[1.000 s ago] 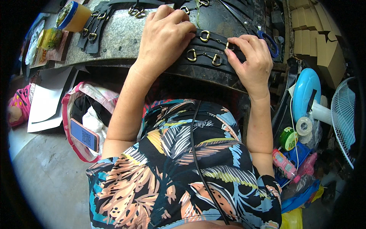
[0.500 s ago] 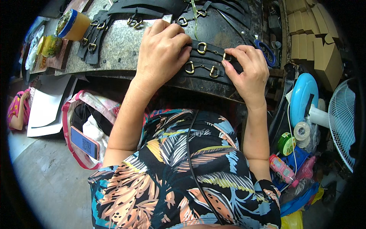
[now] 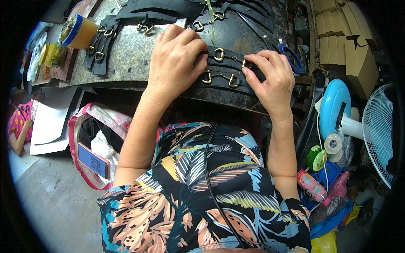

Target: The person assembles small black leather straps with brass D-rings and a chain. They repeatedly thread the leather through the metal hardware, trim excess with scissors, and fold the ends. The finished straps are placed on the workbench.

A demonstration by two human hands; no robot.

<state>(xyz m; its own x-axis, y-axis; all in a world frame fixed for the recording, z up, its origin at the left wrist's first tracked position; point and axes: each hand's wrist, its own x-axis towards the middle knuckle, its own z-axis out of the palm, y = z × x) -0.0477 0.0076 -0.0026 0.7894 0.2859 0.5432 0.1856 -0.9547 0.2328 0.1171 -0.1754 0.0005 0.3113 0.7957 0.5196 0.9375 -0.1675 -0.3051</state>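
Note:
Two black leather straps with brass-coloured horsebit buckles lie one above the other at the near edge of the worktable. On the upper strap (image 3: 230, 63), my right hand (image 3: 272, 78) pinches the brass ring at the right end between thumb and fingertips. My left hand (image 3: 179, 61) is closed at that strap's left end, its fingertips partly hidden behind the hand. Just below, toward me, rests the lower strap (image 3: 219, 84), with its two rings and joining bar in plain sight. More black straps (image 3: 158, 13) with similar fittings are piled at the far side.
Blue-handled scissors (image 3: 291, 58) lie right of my right hand. At the table's left stand a tub with a blue rim (image 3: 81, 32) and a yellow jar (image 3: 55, 56). A fan (image 3: 377, 130) and cardboard boxes (image 3: 358, 63) are on the right; a bag (image 3: 76, 126) with a phone hangs lower left.
The whole view has shifted slightly. Both hands keep almost the same pose on the upper strap, and the straps stay in place.

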